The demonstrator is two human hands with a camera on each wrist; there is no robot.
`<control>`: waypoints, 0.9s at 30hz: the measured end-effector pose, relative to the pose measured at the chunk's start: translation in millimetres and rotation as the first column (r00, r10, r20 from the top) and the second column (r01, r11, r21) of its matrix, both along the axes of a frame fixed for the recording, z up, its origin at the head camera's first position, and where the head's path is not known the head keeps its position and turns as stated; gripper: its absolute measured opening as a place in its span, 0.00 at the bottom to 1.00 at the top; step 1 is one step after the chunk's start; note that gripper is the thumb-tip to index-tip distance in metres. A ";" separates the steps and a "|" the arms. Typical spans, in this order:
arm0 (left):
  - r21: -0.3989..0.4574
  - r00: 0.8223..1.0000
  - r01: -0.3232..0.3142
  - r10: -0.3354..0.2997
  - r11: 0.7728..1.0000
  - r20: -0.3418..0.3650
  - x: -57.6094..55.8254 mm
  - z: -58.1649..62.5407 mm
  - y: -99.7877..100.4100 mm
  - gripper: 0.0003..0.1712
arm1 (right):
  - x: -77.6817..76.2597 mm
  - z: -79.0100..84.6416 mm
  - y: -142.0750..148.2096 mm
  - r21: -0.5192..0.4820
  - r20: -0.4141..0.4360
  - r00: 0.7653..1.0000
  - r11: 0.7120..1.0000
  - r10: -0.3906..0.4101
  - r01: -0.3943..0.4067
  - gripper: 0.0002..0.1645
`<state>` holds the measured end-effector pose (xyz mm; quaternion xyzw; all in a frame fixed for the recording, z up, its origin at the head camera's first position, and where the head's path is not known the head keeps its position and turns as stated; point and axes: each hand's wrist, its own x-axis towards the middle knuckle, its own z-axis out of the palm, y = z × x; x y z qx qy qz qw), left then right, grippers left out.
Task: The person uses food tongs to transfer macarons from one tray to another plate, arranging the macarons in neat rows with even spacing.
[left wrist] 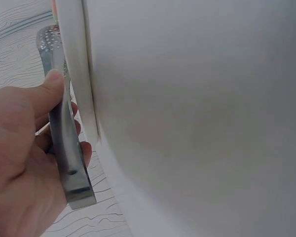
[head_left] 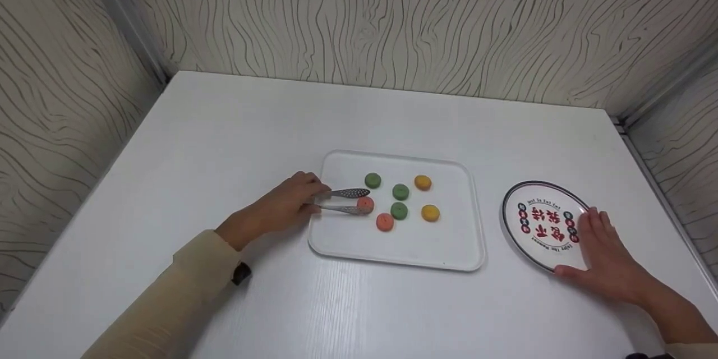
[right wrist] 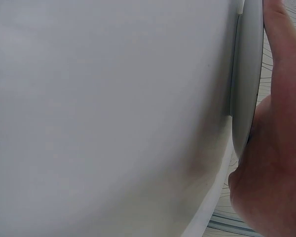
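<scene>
Nearest the viewer, at lower right, the person's right hand point(head_left: 608, 258) lay against the rim of a round plate point(head_left: 512, 219), its fingers straight and somewhat spread, the thumb set apart at the near edge. The plate, marked with red characters, rested on the white surface point(head_left: 275, 314), right of the tray point(head_left: 449, 247) and apart from it.

At the tray's left edge, the left hand point(head_left: 286, 205) held metal tongs point(head_left: 350, 193), pinching their arms between thumb and fingers; the left wrist view showed the bent end of the tongs near the palm. Their long axis ran left to right across the tray's left part, the perforated tips pointing right. The arms stood apart, with a pink piece point(head_left: 366, 205) between the tips; whether both tips touched it, I could not tell.

The step in hand appeared to be lining up on that piece. The next move seemed to call for a gentle, even squeeze, avoiding the second pink piece point(head_left: 385, 222) just beside it, nearer the viewer.

Three green pieces point(head_left: 399, 211) and two yellow pieces point(head_left: 430, 213) lay farther right on the tray. Beyond the surface rose a wood-grain-patterned wall point(head_left: 364, 22).
</scene>
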<state>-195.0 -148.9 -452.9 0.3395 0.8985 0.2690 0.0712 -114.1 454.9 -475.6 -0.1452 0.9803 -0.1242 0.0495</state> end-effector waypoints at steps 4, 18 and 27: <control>-0.013 1.000 -0.001 0.001 1.000 0.005 -1.5 -1.3 0.8 0.23 | 0.1 0.6 0.2 -0.006 -0.011 1.000 1.000 0.012 -0.012 0.72; -0.030 0.999 -0.030 0.031 0.999 0.036 -0.6 -2.2 1.7 0.23 | -0.7 -0.1 0.7 -0.011 -0.011 1.000 1.000 0.008 -0.008 0.72; -0.014 1.000 -0.016 0.016 1.000 0.017 -1.1 -3.2 1.2 0.22 | -0.8 0.8 -0.2 -0.012 -0.009 1.000 1.000 0.008 -0.008 0.73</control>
